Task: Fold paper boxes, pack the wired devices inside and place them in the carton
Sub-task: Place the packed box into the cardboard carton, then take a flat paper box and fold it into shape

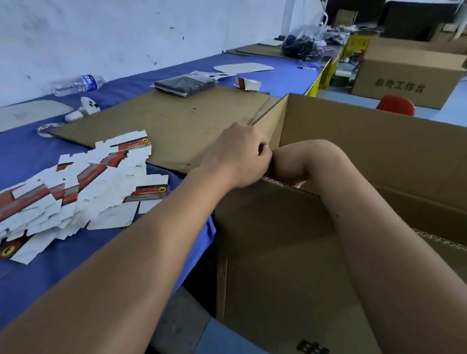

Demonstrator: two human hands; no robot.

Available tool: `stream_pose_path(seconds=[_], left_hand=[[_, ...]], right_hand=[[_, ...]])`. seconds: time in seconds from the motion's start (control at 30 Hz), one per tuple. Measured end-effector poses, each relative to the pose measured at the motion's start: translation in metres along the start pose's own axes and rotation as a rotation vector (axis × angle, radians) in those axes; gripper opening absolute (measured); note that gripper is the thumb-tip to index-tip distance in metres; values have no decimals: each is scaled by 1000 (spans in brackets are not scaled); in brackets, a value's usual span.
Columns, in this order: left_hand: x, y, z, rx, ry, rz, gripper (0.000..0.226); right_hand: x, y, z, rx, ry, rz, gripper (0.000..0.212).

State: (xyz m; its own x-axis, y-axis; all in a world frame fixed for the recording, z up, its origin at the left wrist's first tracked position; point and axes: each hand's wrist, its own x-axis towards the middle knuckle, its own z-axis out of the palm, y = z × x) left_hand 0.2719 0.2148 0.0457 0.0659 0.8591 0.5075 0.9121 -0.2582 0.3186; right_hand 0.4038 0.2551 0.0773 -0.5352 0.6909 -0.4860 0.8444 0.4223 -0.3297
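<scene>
1. Both hands meet at the carton (371, 138) near-left rim; left hand (238, 156) has its fingers curled, grasping nothing I can make out
2. Right hand (285, 167) dips wrist-down inside; its grasp cannot be told
3. Flat paper boxes (64, 190) lie left, nearer the left arm
4. Carton contents hidden
</scene>
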Motion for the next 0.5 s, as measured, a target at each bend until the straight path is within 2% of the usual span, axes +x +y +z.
stream_pose_path(seconds=[0.1, 0.17, 0.23, 0.3, 0.33, 0.37, 0.4, 0.5], left_hand=[[-15, -2, -6, -126, 230, 20, 27], [-30, -9, -15, -211, 425, -2, 25], [-50, -29, -29, -215, 552, -97, 25], [-74, -56, -42, -204, 640, -242, 24], [-91, -75, -53, -194, 712, -343, 23], [-107, -92, -61, -193, 799, -471, 21], [-128, -114, -76, -166, 895, -629, 20], [-189, -177, -114, -48, 1096, -1123, 21]], right_hand=[[-4, -9, 0, 73, 46, -59, 24], [-3, -19, -1, 108, 205, -56, 15], [6, -38, 1, 89, 599, -80, 12], [14, -69, 11, 156, 1019, -195, 15], [21, -97, 20, 232, 1099, -295, 16], [27, -122, 30, 297, 1086, -394, 16], [36, -155, 45, 327, 995, -492, 16], [71, -237, 96, 169, 676, -600, 13]])
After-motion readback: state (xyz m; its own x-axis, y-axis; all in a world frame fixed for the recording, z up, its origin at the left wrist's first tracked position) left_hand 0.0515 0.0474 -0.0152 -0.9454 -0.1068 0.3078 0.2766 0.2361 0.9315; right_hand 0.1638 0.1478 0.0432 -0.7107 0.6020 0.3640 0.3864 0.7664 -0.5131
